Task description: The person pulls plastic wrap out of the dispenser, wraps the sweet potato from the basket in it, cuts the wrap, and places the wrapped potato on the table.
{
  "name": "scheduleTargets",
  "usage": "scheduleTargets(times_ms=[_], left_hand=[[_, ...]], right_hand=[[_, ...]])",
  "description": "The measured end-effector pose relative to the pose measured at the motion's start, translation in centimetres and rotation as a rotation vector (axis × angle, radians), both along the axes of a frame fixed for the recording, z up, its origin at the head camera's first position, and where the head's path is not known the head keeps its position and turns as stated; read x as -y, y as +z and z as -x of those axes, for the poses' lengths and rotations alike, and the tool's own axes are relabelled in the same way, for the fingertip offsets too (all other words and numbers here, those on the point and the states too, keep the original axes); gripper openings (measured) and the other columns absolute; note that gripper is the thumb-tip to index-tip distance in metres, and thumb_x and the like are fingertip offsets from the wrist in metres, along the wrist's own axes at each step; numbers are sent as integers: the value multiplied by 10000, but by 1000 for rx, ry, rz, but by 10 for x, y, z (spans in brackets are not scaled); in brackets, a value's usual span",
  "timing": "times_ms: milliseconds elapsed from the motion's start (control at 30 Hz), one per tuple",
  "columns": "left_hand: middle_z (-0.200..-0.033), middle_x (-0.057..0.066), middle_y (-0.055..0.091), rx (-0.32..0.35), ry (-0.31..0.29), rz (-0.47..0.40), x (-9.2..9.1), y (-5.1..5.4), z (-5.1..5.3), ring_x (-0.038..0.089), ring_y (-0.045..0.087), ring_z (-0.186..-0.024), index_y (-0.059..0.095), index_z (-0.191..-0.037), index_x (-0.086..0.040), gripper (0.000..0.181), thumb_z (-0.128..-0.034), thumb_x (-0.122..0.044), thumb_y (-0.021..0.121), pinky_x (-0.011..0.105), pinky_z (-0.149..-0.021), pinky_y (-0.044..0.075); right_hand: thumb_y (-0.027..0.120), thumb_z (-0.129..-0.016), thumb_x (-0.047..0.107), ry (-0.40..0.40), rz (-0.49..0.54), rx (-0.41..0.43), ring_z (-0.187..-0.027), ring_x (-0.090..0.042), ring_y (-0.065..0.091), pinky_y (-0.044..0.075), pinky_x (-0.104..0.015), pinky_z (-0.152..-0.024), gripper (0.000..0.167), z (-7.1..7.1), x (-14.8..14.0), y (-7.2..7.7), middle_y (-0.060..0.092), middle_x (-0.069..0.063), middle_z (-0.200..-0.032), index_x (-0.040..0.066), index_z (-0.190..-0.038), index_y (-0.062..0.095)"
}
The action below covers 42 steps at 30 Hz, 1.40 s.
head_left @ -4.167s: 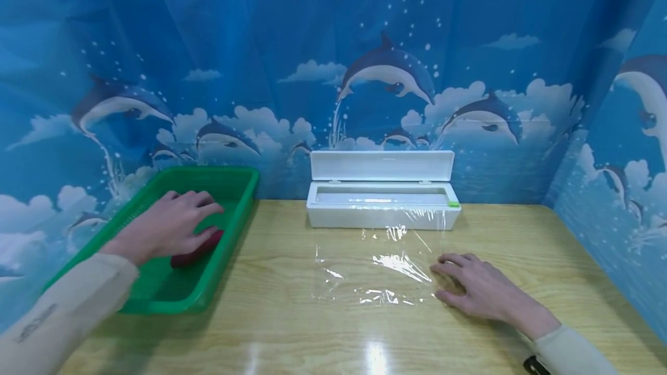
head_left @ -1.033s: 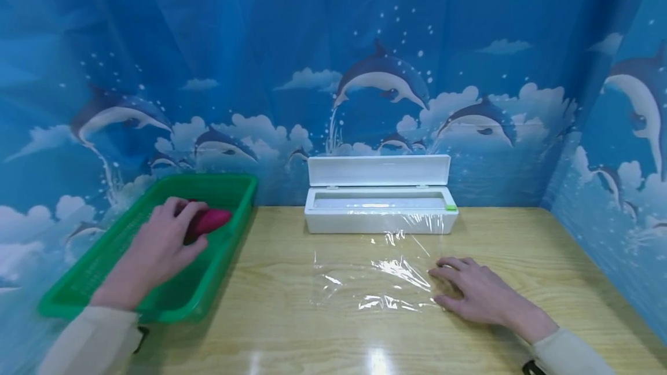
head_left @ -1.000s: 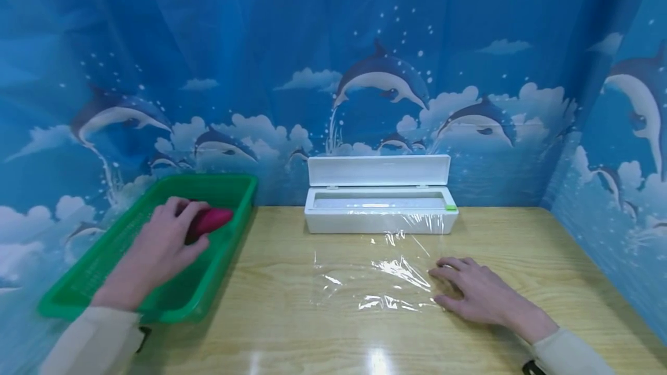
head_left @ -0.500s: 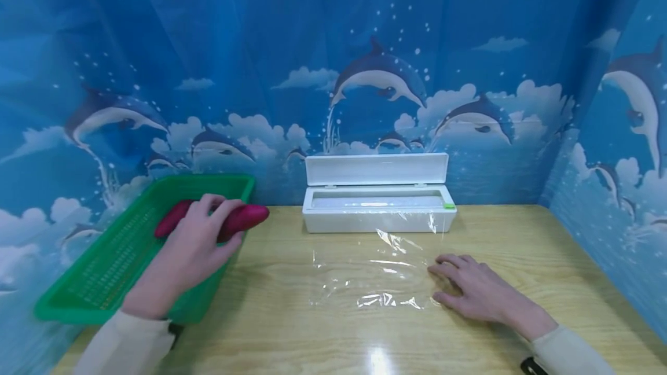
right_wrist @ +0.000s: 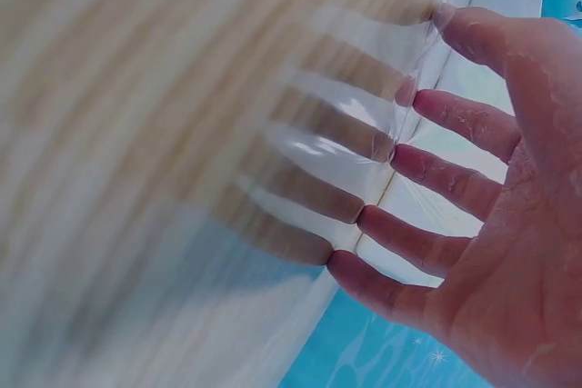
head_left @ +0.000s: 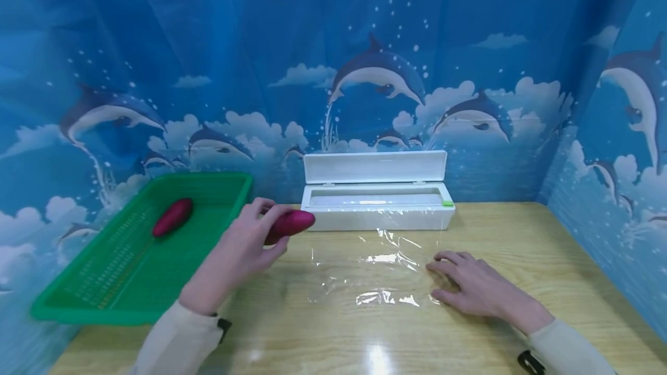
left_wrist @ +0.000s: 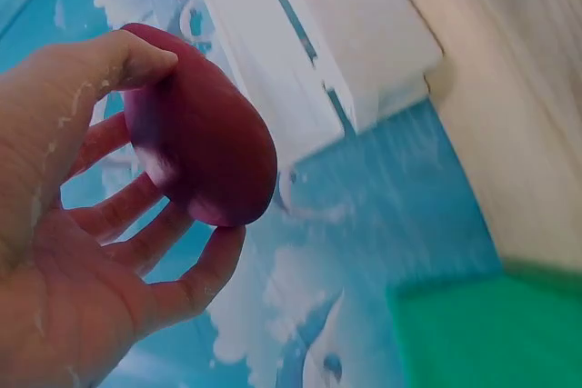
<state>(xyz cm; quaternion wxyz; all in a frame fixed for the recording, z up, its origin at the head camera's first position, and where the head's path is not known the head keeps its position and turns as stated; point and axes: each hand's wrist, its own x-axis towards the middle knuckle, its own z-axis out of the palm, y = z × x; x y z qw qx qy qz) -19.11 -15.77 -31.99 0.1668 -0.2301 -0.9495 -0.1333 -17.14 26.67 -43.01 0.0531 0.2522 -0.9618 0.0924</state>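
Observation:
My left hand [head_left: 239,253] holds a dark red sweet potato [head_left: 293,223] above the table, between the green basket and the film. In the left wrist view the thumb and fingertips grip the sweet potato [left_wrist: 205,138] from both sides. A second sweet potato [head_left: 173,217] lies in the green basket [head_left: 143,315] at left. Clear cling film [head_left: 383,259] runs out of a white dispenser box [head_left: 375,220] toward the front. My right hand [head_left: 474,285] rests at the film's right edge; in the right wrist view its spread fingertips touch the table and the film's edge [right_wrist: 400,115].
The dispenser's lid [head_left: 375,167] stands raised, and a small green piece [head_left: 447,203] sits at its right front edge. Behind it hangs a blue dolphin-print curtain [head_left: 292,22]. The wooden table [head_left: 323,340] extends in front of the film.
My left hand took hold of a sweet potato in the basket, lifted it over the rim and carried it right. The other sweet potato came into sight. The right hand stays nearly still.

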Motion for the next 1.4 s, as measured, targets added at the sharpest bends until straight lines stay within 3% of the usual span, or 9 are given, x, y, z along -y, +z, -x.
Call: scheduleTargets(times_ms=[133,367,700,1033,1400], left_hand=[[-1266,121,623,2,-61,-13,-15,-9,4,307,629,-1102,624,-1353,-192,615,-796,-194,886,448,-850,630],[-1231,59,647,22,-114,0,-40,-26,7,220,642,-1072,618,-1355,-236,580,-827,-234,860,385,-878,619],[-1231,35,637,176,-186,-52,-84,-45,14,169,623,-1069,586,-1310,-159,478,-891,-252,797,344,-904,600],[-1210,13,632,231,-229,-36,-123,-62,26,143,603,-1035,600,-1330,-175,440,-935,-288,755,292,-913,574],[-1117,25,637,153,-290,95,-146,-85,31,145,581,-940,624,-1259,-156,354,-953,-304,723,275,-817,546]], right_hand=[[742,-886,471,5,1,-3,-1173,-417,630,545,-637,-872,529,1,2,1,656,-131,-1318,149,-1303,688],[750,-880,455,13,6,-5,-1162,-411,635,548,-630,-869,515,1,3,2,663,-128,-1302,146,-1288,695],[752,-873,469,9,1,0,-1165,-398,634,549,-619,-874,513,1,2,3,667,-117,-1298,152,-1273,702],[763,-866,470,13,-6,-5,-1138,-389,647,561,-600,-865,511,2,1,3,672,-106,-1286,158,-1266,707],[753,-873,491,2,-12,22,-1151,-388,644,556,-615,-872,522,4,1,4,663,-104,-1303,175,-1285,697]])
